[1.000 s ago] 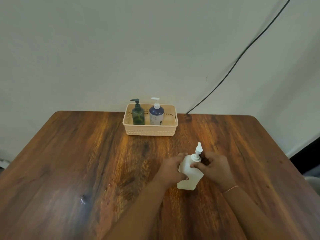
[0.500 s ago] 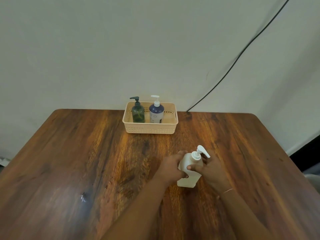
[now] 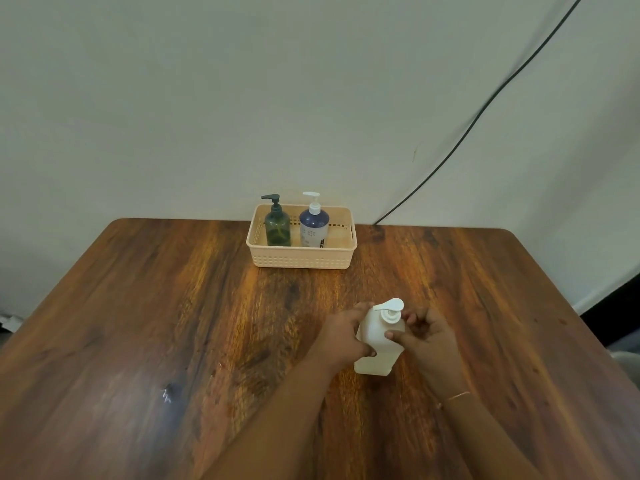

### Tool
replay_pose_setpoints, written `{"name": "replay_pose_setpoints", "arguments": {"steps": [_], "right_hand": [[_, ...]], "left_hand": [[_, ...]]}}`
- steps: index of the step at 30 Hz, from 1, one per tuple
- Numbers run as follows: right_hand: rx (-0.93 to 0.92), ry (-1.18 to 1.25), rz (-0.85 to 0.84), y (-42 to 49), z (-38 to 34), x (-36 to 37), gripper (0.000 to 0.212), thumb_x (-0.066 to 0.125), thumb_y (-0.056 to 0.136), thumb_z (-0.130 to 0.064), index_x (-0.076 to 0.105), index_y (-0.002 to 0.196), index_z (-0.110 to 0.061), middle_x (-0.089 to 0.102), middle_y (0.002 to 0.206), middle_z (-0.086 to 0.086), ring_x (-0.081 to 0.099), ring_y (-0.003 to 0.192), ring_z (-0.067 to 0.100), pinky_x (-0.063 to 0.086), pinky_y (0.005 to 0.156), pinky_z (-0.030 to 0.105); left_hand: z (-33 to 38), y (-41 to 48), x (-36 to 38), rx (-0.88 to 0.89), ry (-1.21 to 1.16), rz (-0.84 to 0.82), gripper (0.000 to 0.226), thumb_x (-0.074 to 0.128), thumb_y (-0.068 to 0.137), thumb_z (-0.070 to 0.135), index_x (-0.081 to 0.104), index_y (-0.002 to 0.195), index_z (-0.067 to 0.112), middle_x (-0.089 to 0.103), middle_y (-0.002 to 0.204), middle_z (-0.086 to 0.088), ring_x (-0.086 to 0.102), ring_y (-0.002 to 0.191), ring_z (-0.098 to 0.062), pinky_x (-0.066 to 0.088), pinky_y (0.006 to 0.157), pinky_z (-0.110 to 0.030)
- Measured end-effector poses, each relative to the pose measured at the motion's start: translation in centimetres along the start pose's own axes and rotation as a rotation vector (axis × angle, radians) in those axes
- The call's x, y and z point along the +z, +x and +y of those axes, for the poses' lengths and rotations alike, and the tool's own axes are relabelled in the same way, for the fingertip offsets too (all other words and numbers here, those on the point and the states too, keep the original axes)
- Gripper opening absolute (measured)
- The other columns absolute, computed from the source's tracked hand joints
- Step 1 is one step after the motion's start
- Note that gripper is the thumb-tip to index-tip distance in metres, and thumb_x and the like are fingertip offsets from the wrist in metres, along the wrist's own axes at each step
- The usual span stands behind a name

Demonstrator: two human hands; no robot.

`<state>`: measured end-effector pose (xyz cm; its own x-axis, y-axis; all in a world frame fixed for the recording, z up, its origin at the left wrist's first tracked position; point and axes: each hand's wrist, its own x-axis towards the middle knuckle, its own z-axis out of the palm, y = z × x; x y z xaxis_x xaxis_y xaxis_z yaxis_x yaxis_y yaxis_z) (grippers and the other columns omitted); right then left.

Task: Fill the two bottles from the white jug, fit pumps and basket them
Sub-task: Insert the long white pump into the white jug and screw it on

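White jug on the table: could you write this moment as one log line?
white jug upright on table | left hand grips body | right hand at pump | both bottles in basket

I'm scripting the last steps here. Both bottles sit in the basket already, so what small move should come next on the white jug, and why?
Probably one more twist of the pump to seat it. The left hand steadies the jug upright on the table; the right hand has fingers at the collar. Whether it is fully tight can't be told.
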<state>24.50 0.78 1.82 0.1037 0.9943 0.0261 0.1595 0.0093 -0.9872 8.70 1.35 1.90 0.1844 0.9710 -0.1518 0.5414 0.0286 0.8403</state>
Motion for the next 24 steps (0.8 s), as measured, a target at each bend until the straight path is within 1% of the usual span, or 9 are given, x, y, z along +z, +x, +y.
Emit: {"name": "replay_pose_setpoints", "arguments": {"steps": [3, 4, 5, 9, 14, 18, 20, 22, 24], "right_hand": [[-0.067, -0.105, -0.093, 0.0, 0.0, 0.2, 0.042, 0.071, 0.070, 0.007, 0.059, 0.104, -0.015, 0.062, 0.102, -0.001, 0.058, 0.096, 0.012, 0.049, 0.074, 0.015], [-0.102, -0.160, -0.101, 0.1, -0.1, 0.3, 0.040, 0.069, 0.073, 0.005, 0.060, 0.105, -0.017, 0.062, 0.103, 0.000, 0.058, 0.096, 0.012, 0.048, 0.074, 0.012], [-0.122, -0.204, -0.093, 0.2, -0.1, 0.4, 0.036, 0.068, 0.075, 0.003, 0.061, 0.103, -0.019, 0.062, 0.102, 0.001, 0.058, 0.095, 0.014, 0.046, 0.072, 0.011], [-0.106, -0.241, -0.040, 0.8, 0.0, 0.6, 0.028, 0.073, 0.072, -0.003, 0.063, 0.093, -0.018, 0.063, 0.094, 0.002, 0.058, 0.088, 0.019, 0.042, 0.071, 0.025], [-0.122, -0.303, 0.066, 0.5, 0.2, 1.5, 0.032, 0.080, 0.066, -0.013, 0.056, 0.089, -0.016, 0.060, 0.085, -0.003, 0.056, 0.079, 0.010, 0.039, 0.062, 0.019], [-0.138, -0.308, -0.046, 0.8, 0.1, 1.2, 0.034, 0.073, 0.073, -0.007, 0.058, 0.102, -0.016, 0.061, 0.093, -0.005, 0.058, 0.089, 0.013, 0.041, 0.069, 0.019], [-0.133, -0.384, -0.080, 1.2, 0.0, 0.7, 0.029, 0.072, 0.073, -0.006, 0.061, 0.100, -0.010, 0.063, 0.091, 0.002, 0.059, 0.088, 0.021, 0.045, 0.070, 0.026], [-0.125, -0.410, -0.150, 1.6, -0.1, 0.1, 0.029, 0.071, 0.074, -0.004, 0.063, 0.101, -0.010, 0.064, 0.096, 0.004, 0.059, 0.092, 0.023, 0.047, 0.075, 0.030], [-0.137, -0.427, -0.196, 1.7, -0.4, -0.2, 0.032, 0.069, 0.075, -0.002, 0.063, 0.105, -0.013, 0.063, 0.098, -0.001, 0.059, 0.095, 0.021, 0.044, 0.075, 0.020]], "left_hand": [[0.2, -0.1, 0.0, -0.012, -0.004, -0.001, 0.082, 0.077, 0.066, 0.004, 0.040, 0.138, 0.016, 0.044, 0.144, -0.005, 0.044, 0.129, -0.022, 0.042, 0.100, -0.032], [0.3, -0.1, 0.0, -0.010, 0.003, -0.002, 0.082, 0.077, 0.066, 0.004, 0.040, 0.138, 0.016, 0.045, 0.144, -0.005, 0.045, 0.129, -0.022, 0.042, 0.099, -0.031], [0.3, -0.1, 0.0, -0.008, 0.009, -0.001, 0.082, 0.077, 0.066, 0.004, 0.041, 0.138, 0.016, 0.045, 0.144, -0.004, 0.045, 0.128, -0.022, 0.043, 0.098, -0.030], [0.6, -0.3, -0.1, -0.004, 0.015, -0.005, 0.080, 0.076, 0.067, 0.004, 0.040, 0.138, 0.016, 0.048, 0.141, -0.003, 0.047, 0.126, -0.021, 0.044, 0.096, -0.030], [0.8, -0.5, -0.2, -0.011, -0.025, -0.009, 0.079, 0.077, 0.066, 0.002, 0.044, 0.135, 0.021, 0.051, 0.138, 0.001, 0.049, 0.124, -0.020, 0.048, 0.097, -0.035], [0.8, -0.5, -0.1, -0.008, 0.013, 0.004, 0.080, 0.078, 0.065, 0.006, 0.043, 0.135, 0.023, 0.056, 0.133, -0.004, 0.052, 0.120, -0.024, 0.049, 0.095, -0.039], [0.8, -0.4, -0.1, 0.001, 0.024, 0.011, 0.080, 0.078, 0.065, 0.006, 0.043, 0.135, 0.023, 0.056, 0.133, -0.003, 0.051, 0.121, -0.023, 0.048, 0.097, -0.038], [0.8, -0.4, 0.0, -0.002, 0.032, 0.012, 0.080, 0.078, 0.066, 0.006, 0.042, 0.136, 0.022, 0.055, 0.134, -0.003, 0.049, 0.123, -0.023, 0.046, 0.098, -0.037], [0.7, -0.4, 0.1, -0.003, 0.043, 0.009, 0.081, 0.077, 0.067, 0.006, 0.041, 0.137, 0.023, 0.053, 0.136, -0.001, 0.048, 0.124, -0.022, 0.045, 0.098, -0.036]]}}
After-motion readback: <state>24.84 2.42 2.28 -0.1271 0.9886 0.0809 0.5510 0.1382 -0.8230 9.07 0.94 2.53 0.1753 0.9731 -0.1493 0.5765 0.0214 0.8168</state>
